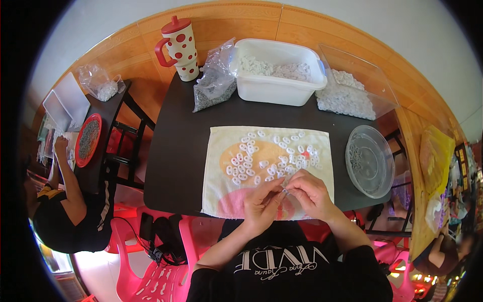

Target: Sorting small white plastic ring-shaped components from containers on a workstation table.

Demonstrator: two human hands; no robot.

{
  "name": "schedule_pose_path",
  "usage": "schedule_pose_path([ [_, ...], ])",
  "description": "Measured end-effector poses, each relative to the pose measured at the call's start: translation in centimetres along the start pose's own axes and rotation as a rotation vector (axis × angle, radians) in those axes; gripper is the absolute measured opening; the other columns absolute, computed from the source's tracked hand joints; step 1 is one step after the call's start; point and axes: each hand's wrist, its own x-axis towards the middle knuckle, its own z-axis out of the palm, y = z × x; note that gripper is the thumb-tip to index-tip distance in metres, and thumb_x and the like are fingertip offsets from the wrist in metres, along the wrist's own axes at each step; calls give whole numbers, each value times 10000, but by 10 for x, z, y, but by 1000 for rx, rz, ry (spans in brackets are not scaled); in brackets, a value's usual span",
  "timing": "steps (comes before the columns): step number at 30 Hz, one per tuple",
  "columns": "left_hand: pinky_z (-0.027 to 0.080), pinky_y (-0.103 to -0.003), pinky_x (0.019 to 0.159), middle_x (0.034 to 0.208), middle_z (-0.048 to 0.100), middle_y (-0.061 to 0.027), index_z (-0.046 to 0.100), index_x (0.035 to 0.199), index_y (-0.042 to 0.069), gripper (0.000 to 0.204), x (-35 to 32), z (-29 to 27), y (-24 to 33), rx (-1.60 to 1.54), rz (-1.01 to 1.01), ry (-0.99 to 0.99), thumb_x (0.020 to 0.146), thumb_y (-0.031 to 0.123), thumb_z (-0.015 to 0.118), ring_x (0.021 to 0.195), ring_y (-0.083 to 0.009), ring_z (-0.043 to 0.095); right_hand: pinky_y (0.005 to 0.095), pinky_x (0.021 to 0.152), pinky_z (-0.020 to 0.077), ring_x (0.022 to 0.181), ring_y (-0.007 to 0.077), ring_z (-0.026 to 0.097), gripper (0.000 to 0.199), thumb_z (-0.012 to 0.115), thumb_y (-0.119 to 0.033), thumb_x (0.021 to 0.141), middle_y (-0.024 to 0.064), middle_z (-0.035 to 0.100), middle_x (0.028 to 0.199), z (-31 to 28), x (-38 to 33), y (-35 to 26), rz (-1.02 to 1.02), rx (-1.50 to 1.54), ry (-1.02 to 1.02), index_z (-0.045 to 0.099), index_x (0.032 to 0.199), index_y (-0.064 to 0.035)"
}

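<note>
Left hand (262, 205) and right hand (312, 194) are both pinching one tiny, partly hidden pale piece (285, 192) over one cream rectangular cloth towel (213, 189)! Just beyond, dozens of white oval plastic pieces (242, 176) are lying scattered.

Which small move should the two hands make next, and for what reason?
Probably steady the tiny piece with the left hand while the right hand adjusts it, before reaching for more: both hands meet at it, and many white pieces lie loose on the towel.
</note>
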Motion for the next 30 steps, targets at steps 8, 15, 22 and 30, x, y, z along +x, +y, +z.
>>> schedule_pose_path([
  [8,538,-226,729,989,665,-49,620,1279,-7,401,1,1,6,-124,-55,-28,897,-127,630,853,-91,639,290,737,497,817,201,628,237,651,86,829,117,641,931,-10,4,-10,141,172,-23,663,1061,37],
  [15,543,-236,755,996,666,-51,617,1283,-6,408,-1,1,-1,-39,-29,-13,895,-132,628,877,-98,643,304,719,514,822,230,629,293,612,124,834,125,619,929,-11,14,-12,45,105,-35,637,1106,20],
  [22,541,-238,781,1007,673,-54,612,1287,-4,420,-1,0,-1,-62,-19,-6,889,-136,630,899,-96,637,321,669,492,758,253,613,280,619,152,804,121,613,871,-1,12,-8,-32,15,8,630,1047,13],
  [30,541,-240,787,983,678,-50,620,1274,-11,414,0,-1,2,-23,-15,0,880,-138,631,892,-93,637,338,617,468,699,270,596,254,652,134,791,107,628,811,9,9,-4,-141,-106,112,645,1000,-12],
])
